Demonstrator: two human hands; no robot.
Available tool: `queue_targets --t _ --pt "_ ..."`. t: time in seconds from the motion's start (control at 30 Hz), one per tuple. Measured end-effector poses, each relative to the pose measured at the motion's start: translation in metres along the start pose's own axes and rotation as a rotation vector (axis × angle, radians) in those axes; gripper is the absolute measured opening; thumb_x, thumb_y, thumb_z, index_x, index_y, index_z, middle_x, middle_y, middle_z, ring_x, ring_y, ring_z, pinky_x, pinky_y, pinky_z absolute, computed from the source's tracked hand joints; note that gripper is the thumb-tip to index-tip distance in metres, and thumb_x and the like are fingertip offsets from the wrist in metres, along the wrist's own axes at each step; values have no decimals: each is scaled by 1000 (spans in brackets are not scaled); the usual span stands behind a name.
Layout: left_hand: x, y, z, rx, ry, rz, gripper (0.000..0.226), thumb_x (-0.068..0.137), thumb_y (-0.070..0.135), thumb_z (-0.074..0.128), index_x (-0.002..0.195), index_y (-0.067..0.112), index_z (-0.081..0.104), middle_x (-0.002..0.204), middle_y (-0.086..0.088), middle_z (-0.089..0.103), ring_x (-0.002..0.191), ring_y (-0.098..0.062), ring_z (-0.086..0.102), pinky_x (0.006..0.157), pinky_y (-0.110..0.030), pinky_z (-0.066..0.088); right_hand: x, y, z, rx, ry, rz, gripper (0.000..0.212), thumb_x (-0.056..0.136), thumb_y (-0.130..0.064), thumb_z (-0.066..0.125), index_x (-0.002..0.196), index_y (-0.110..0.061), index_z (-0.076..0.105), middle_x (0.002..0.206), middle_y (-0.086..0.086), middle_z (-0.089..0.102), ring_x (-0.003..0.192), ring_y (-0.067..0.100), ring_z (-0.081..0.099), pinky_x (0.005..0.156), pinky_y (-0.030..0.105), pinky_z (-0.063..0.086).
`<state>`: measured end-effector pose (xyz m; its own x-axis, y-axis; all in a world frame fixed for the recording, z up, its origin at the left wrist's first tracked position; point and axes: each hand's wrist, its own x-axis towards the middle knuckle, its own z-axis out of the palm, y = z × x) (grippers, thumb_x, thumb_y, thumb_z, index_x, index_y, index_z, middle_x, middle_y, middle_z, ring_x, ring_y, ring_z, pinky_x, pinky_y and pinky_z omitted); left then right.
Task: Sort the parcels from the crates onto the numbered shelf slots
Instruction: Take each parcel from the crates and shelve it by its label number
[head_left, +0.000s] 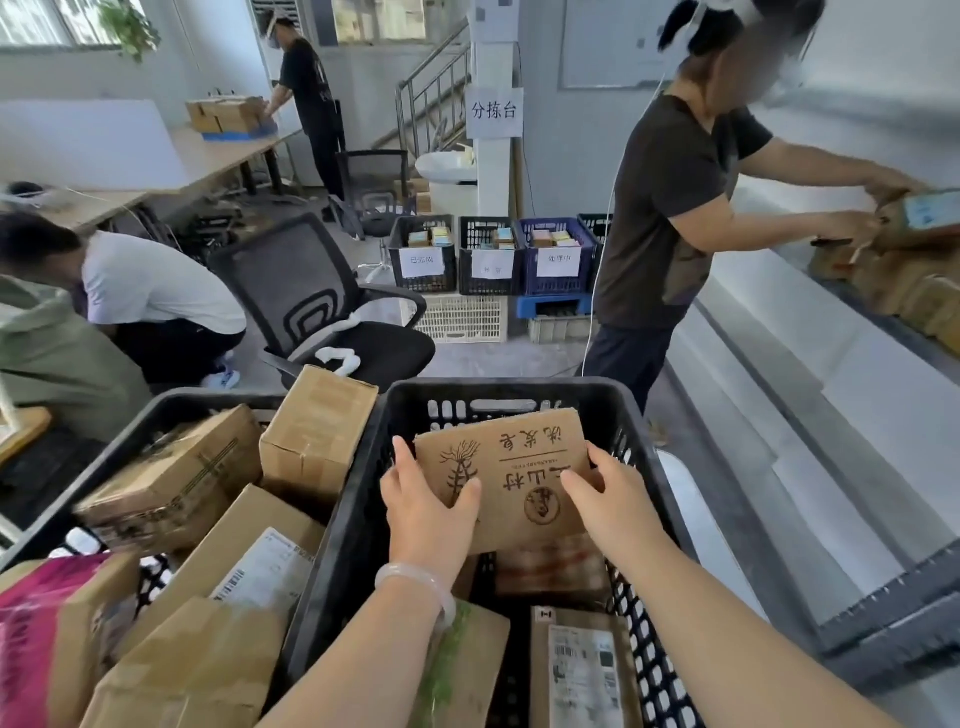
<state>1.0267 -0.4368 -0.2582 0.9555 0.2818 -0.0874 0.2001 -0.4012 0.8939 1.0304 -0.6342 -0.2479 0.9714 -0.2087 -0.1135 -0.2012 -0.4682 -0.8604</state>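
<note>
A flat brown cardboard parcel (511, 475) with black printed characters and a tree drawing stands tilted inside a black plastic crate (358, 499). My left hand (428, 501) grips its left edge, thumb on the front face. My right hand (608, 499) holds its right edge, fingers curled over it. Lower in the same crate lie a parcel with a white label (584, 670) and one with green print (467, 660). A second black crate (156, 415) to the left is piled with several brown boxes (171, 478).
A person in a dark shirt (675, 208) stands at the right, handling boxes on a white shelf (831, 374). A black office chair (322, 312) stands ahead. Labelled crates (493, 254) sit by the pillar. Another person crouches at the left (150, 306).
</note>
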Motion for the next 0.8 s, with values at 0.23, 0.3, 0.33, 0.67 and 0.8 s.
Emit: queue_targets --t 0.23,0.3,0.33,0.67,0.8 --pt "-40 45 -13 -283 36 139 57 85 47 70 134 43 41 131 12 37 111 -5 49 91 -27 47 -37 -13 -60 258 61 23 23 94 -54 42 111 -41 51 104 -23 58 101 -1 54 78 23 44" --pt "-55 55 -13 -381 58 168 35 85 46 70 111 44 47 121 12 51 101 6 55 76 -11 49 -44 -15 -76 266 54 26 46 91 -63 33 118 -33 54 113 -10 62 108 12 56 96 40 44" --pt "-62 59 -12 -407 72 184 31 85 45 70 105 44 47 116 12 54 99 8 56 69 -7 47 -48 -17 -83 287 65 20 50 92 -64 32 120 -30 55 116 -5 62 111 17 56 101 46 42" --pt "-102 86 -13 -408 -69 302 55 88 4 64 122 46 51 127 12 57 115 -5 56 98 -35 50 -87 -11 -134 531 51 16 26 96 -51 45 113 -35 57 115 -9 63 107 8 59 96 43 47" --pt "-113 92 -6 -569 -107 240 26 90 26 69 110 36 55 110 15 65 104 -6 62 88 -31 51 -95 -3 -142 583 67 53 41 90 -61 51 115 -29 55 116 -4 64 110 15 60 93 52 50"
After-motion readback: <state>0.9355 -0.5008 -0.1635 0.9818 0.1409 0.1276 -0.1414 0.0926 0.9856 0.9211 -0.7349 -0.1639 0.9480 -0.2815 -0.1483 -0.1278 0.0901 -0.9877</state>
